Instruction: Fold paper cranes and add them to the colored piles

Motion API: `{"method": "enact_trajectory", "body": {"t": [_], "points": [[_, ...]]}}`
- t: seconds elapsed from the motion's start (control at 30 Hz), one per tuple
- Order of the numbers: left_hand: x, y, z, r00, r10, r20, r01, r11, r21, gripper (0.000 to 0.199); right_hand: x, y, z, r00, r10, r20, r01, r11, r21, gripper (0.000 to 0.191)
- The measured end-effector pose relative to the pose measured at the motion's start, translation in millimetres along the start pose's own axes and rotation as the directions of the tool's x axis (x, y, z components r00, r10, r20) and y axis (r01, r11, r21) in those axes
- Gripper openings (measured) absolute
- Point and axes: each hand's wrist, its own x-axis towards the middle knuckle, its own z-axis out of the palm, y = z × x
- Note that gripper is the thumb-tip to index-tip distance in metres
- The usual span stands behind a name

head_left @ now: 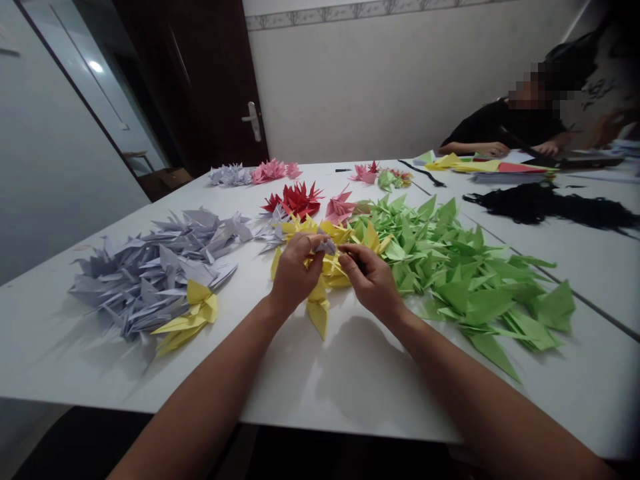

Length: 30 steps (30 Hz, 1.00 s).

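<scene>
Walls: we face a plain white wall (380,80) topped by a patterned border (320,17).
Door: ahead on our left stands a dark wooden door (215,73) with a metal lever handle (253,121).
Left side: we see a pale glossy panel (55,147) reflecting a bright light (95,66).
Floor: a brown box (165,180) sits beside the door.
Furniture: we look along a white table (350,393).

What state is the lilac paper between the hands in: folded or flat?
Folded: the lilac paper piece shows creased, pointed flaps and is held up at the fingertips of the left hand, not lying flat.
</scene>
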Motion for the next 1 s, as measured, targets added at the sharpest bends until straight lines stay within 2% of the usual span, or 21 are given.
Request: {"method": "enact_trajectory", "body": {"t": [0.07,0.13,0.27,0.47,0.63,0.73,0.87,1.0], "points": [[-1.2,-0.1,0.4,0.996,0.088,0.026,-0.09,0.994,0.068,0.03,-0.8,-1.6,-0.2,0.999,-0.033,0.026,0.032,0.999,0.03,0.024],[-1.3,-1.4,0.3,0.992,0.122,0.013,-0.123,0.986,0.115,0.034,-1.6,-2.6,-0.5,0.997,-0.061,0.036,0.06,0.997,0.043,0.022],[0.2,-3.4,-2.3,0.995,0.098,-0.021,-0.092,0.977,0.194,0.04,-3.0,-4.1,-1.1,0.995,-0.089,0.049,0.086,0.995,0.047,0.022],[1.6,0.7,-6.1,0.997,0.081,0.012,-0.082,0.973,0.215,0.048,-5.1,-6.3,-1.3,0.988,-0.068,0.139,0.063,0.997,0.038,0.025],[0.7,0.0,-5.7,0.996,0.079,0.051,-0.087,0.978,0.19,0.05,-4.1,-2.6,-1.6,0.998,-0.033,0.052,0.031,0.998,0.05,0.025],[0.4,0.2,-5.4,0.991,0.106,0.086,-0.121,0.974,0.19,0.051,-2.1,-0.9,-2.5,0.998,-0.057,0.018,0.058,0.998,-0.019,0.022],[0.4,1.0,-4.4,0.982,0.134,0.134,-0.159,0.968,0.195,0.052,-0.4,-1.2,-3.9,0.982,-0.169,0.083,0.182,0.968,-0.174,0.018],[0.4,0.3,-3.4,0.98,0.123,0.154,-0.15,0.973,0.175,0.049,-0.5,0.5,-4.6,0.965,-0.22,0.142,0.248,0.94,-0.233,0.019]]}}
